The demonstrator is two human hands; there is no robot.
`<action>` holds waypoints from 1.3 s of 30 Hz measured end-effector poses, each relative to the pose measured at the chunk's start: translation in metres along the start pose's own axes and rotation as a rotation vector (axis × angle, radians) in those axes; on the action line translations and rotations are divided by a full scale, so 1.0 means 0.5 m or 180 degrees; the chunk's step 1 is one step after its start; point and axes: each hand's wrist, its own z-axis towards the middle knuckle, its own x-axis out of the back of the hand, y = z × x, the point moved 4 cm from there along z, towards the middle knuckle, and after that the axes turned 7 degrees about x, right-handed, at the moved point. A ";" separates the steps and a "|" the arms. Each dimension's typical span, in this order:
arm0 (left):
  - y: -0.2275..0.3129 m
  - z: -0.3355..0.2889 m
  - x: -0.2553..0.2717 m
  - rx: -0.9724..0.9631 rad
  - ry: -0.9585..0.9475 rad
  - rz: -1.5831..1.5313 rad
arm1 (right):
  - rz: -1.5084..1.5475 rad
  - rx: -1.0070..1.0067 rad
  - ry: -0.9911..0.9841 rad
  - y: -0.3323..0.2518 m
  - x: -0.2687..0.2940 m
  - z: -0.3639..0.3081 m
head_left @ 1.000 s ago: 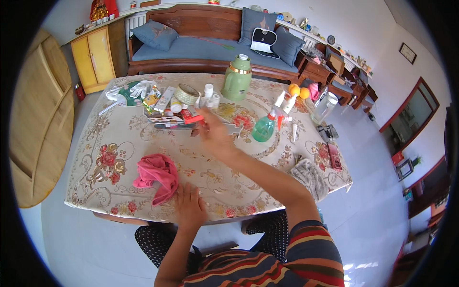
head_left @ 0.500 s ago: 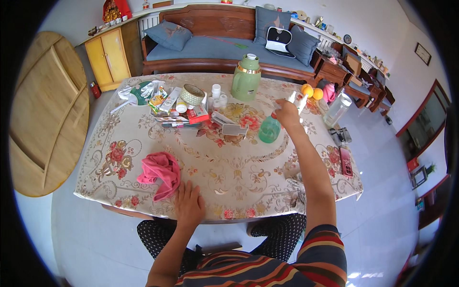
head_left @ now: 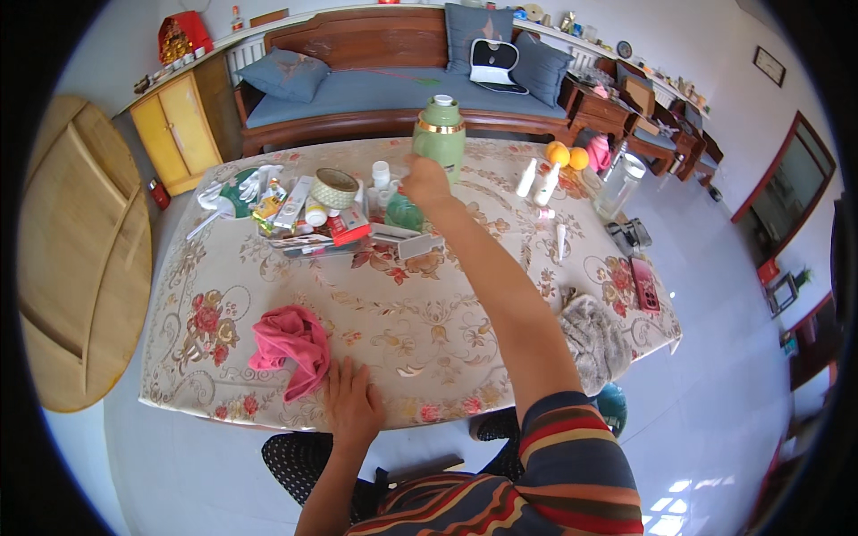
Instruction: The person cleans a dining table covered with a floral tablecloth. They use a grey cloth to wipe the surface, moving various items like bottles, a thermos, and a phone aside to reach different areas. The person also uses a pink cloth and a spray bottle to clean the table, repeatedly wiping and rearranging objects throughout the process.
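Half a second ago the right hand (head_left: 425,181) was out toward the table's right side by the small green rounded bottle; now it has swung left to the middle of the far edge, with that bottle (head_left: 404,214) directly beneath it. Nearest the body, the left hand (head_left: 351,402) lies flat with fingers spread on the near edge of the floral-patterned tablecloth (head_left: 420,330), just beside a crumpled pink cloth (head_left: 290,344). A grey furry bundle (head_left: 594,335) sits at the near right corner.

Further out, the right arm stretches across the table. The right hand's fingers curl down over the top of the green bottle, apparently gripping it, though the palm hides the contact, so I cannot tell for sure. The bottle stands right of a cluttered tray of tubes and small packets (head_left: 308,223) and just in front of a tall pale-green thermos with a gold band (head_left: 439,134).

Judging by its look, the bottle is probably glass or hard plastic: stiff, smooth, likely slippery and perhaps breakable, and light enough for one hand. Holding around its neck or shoulder seems safest. Two oranges (head_left: 568,156) sit near the far right corner.
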 end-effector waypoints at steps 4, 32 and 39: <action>-0.008 -0.002 -0.003 0.0046 -0.0023 -0.0022 | 0.0660 -0.0537 0.0163 -0.036 0.075 -0.036; 0.026 0.015 -0.001 0.0227 -0.0237 0.0279 | -0.1725 -0.0768 -0.0759 0.586 0.155 -0.226; 0.014 0.013 -0.009 0.0254 -0.0309 0.0280 | -0.1951 -0.1022 -0.0620 0.600 0.154 -0.241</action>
